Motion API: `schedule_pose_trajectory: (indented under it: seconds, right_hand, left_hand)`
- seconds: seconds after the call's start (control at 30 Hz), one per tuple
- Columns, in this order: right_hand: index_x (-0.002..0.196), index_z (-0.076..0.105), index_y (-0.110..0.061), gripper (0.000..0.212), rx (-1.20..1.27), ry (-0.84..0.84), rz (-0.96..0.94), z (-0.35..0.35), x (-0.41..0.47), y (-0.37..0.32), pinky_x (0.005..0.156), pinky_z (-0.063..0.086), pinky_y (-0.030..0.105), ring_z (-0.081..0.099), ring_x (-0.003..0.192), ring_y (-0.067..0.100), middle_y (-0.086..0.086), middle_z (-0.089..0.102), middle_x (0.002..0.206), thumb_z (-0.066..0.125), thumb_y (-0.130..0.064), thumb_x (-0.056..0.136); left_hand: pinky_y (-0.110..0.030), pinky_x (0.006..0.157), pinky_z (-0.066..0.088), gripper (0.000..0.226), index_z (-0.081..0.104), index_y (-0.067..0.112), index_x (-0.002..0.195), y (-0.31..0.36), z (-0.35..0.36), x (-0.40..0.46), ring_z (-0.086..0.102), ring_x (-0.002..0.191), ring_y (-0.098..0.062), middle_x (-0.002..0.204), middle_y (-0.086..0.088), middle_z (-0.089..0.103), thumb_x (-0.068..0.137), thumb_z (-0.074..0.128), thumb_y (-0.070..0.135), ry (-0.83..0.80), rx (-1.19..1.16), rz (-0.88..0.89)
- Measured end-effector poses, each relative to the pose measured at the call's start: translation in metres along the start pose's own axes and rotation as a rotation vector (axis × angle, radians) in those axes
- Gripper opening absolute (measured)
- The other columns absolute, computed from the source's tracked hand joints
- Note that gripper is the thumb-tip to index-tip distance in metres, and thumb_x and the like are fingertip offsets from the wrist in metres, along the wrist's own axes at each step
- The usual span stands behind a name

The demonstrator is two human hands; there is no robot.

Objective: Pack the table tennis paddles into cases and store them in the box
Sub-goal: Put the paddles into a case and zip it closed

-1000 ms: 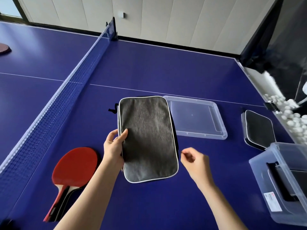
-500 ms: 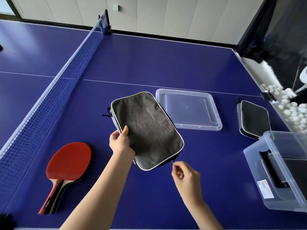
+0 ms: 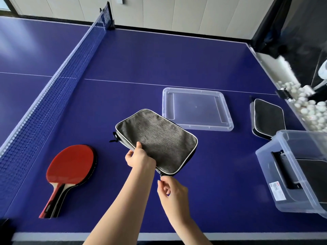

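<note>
A grey paddle case (image 3: 157,138) with white piping lies tilted on the blue table. My left hand (image 3: 138,157) grips its near left edge. My right hand (image 3: 169,190) pinches the zipper pull at the case's near corner. Red paddles (image 3: 70,165), stacked, lie to the left with handles toward me. A second, dark case (image 3: 268,117) lies at the right. The clear storage box (image 3: 276,175) stands at the right edge with a dark case inside.
The box's clear lid (image 3: 196,108) lies flat beyond the grey case. The net (image 3: 53,89) runs along the left. A tray of several white balls (image 3: 306,106) sits off the table's right side. The table's near edge (image 3: 159,236) is just below my arms.
The grey case has turned clockwise and shifted toward the right. My right hand has moved from beside the case to its near corner and taken the zipper pull.
</note>
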State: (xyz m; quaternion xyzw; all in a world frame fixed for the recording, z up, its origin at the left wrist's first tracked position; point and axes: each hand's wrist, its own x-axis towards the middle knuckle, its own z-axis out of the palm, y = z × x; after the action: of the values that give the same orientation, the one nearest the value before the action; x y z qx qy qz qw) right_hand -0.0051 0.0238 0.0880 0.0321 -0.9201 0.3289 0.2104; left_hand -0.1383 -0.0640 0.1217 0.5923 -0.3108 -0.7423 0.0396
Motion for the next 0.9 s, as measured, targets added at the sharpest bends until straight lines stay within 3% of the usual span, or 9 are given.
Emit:
schedule_pose_trajectory:
  seconds: [0.17,0.27,0.33,0.4,0.53,0.6,0.7,0.8,0.9]
  right_hand:
    - [0.081,0.067,-0.018,0.013,0.047,-0.108,0.007,-0.006,-0.007,0.001,0.041,0.042,0.02,0.053,0.046,0.006,-0.01,0.06,0.056,0.075,-0.028,0.079]
    - [0.081,0.062,-0.029,0.018,0.235,0.017,0.206,-0.029,-0.001,0.016,0.046,0.042,0.018,0.057,0.051,0.001,-0.013,0.062,0.059,0.06,-0.046,0.087]
    - [0.082,0.059,-0.037,0.008,0.285,0.2,0.361,-0.047,0.012,0.039,0.053,0.043,0.013,0.061,0.061,0.002,-0.014,0.065,0.068,0.059,-0.042,0.088]
    - [0.092,0.059,-0.036,0.008,0.34,0.226,0.539,-0.06,0.028,0.064,0.062,0.043,0.008,0.063,0.078,0.006,-0.007,0.068,0.087,0.061,-0.028,0.091]
    - [0.114,0.062,-0.011,0.025,0.727,-0.184,0.944,-0.068,0.045,0.095,0.087,0.051,0.034,0.062,0.099,0.018,0.007,0.067,0.112,0.052,-0.026,0.096]
    - [0.117,0.063,-0.011,0.03,0.882,-0.358,1.019,-0.069,0.043,0.096,0.089,0.05,0.038,0.066,0.101,0.019,0.005,0.071,0.111,0.046,-0.029,0.099]
    - [0.112,0.067,-0.02,0.032,1.055,-0.411,1.062,-0.072,0.034,0.091,0.079,0.057,0.034,0.068,0.103,0.019,0.003,0.072,0.11,0.04,-0.034,0.1]
    - [0.109,0.066,-0.015,0.031,1.044,-0.319,1.026,-0.072,0.029,0.081,0.072,0.057,0.033,0.069,0.098,0.023,0.007,0.073,0.105,0.043,-0.033,0.1]
    - [0.096,0.065,-0.009,0.024,0.815,-0.158,0.837,-0.068,0.03,0.066,0.073,0.051,0.031,0.067,0.084,0.017,0.007,0.072,0.092,0.049,-0.026,0.098]
  left_hand:
    - [-0.034,0.074,0.044,0.027,0.05,0.015,0.098,-0.001,-0.01,0.003,0.048,0.068,-0.012,0.081,0.003,0.053,0.084,0.073,0.019,-0.052,0.056,0.088]
    - [-0.037,0.078,0.051,0.024,0.055,0.015,0.098,0.007,-0.025,0.011,0.059,0.078,-0.018,0.091,-0.003,0.062,0.083,0.074,0.018,-0.171,0.12,0.115]
    - [-0.043,0.082,0.055,0.02,0.057,0.015,0.096,0.013,-0.039,0.015,0.063,0.082,-0.023,0.095,-0.006,0.065,0.085,0.073,0.018,-0.315,0.181,0.097]
    - [-0.043,0.075,0.057,0.018,0.057,0.015,0.096,0.014,-0.051,0.017,0.064,0.078,-0.023,0.091,-0.007,0.067,0.086,0.071,0.019,-0.458,0.281,0.081]
    - [-0.039,0.061,0.059,0.014,0.06,0.017,0.087,0.004,-0.065,0.014,0.067,0.069,-0.022,0.079,-0.006,0.071,0.085,0.071,0.023,-0.626,0.457,0.035]
    - [-0.04,0.06,0.059,0.014,0.06,0.017,0.085,-0.003,-0.068,0.013,0.069,0.066,-0.022,0.077,-0.006,0.072,0.084,0.072,0.024,-0.68,0.489,0.008]
    - [-0.045,0.069,0.059,0.023,0.06,0.013,0.096,-0.013,-0.068,0.011,0.068,0.074,-0.024,0.086,-0.008,0.071,0.084,0.072,0.027,-0.684,0.515,0.028]
    - [-0.048,0.092,0.052,0.046,0.053,0.014,0.122,-0.023,-0.065,0.007,0.063,0.1,-0.026,0.114,-0.008,0.063,0.085,0.071,0.034,-0.534,0.685,0.265]
    - [-0.052,0.107,0.038,0.062,0.038,0.021,0.139,-0.034,-0.066,-0.007,0.045,0.126,-0.022,0.138,-0.003,0.042,0.087,0.065,0.043,-0.453,0.914,0.621]
